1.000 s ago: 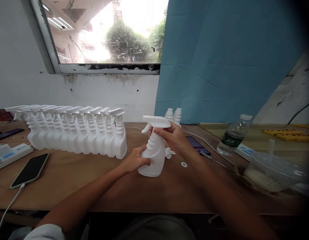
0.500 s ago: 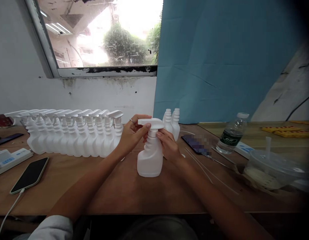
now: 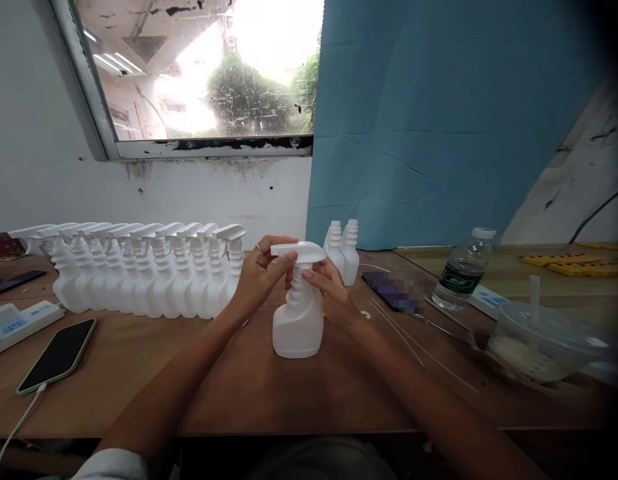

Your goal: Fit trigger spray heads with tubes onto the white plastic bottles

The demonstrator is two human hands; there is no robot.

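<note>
White plastic spray bottle (image 3: 299, 320) with a ribbed neck and a white trigger head (image 3: 297, 251) stands upright at the centre of the frame, on a brown wooden table (image 3: 249, 380). Its long axis runs vertically, base flat on the wood, and the trigger head's nozzle end points toward the left of the frame. The left hand (image 3: 259, 277), a ring on one finger, is closed around the nozzle end of the trigger head, thumb and fingertips pinching it. The right hand (image 3: 331, 290) grips the ribbed neck just under the head, fingers wrapped against it.

Left of the hands, a long row of identical white spray bottles with trigger heads (image 3: 143, 273) stands packed side by side, running toward the left edge of the frame. Just behind the held bottle, two white ribbed bottles without heads (image 3: 343, 250) stand together against a blue cloth (image 3: 439, 120) hanging over the upper right. A dark smartphone on a white cable (image 3: 56, 353) lies at lower left, and a white power strip (image 3: 13, 320) sits near it at the left edge. At right, a clear water bottle with a green label (image 3: 463, 270) stands tilted by the lens, and a clear plastic lidded container (image 3: 549, 340) sits near the right edge. A window (image 3: 203, 73) fills the upper left.
</note>
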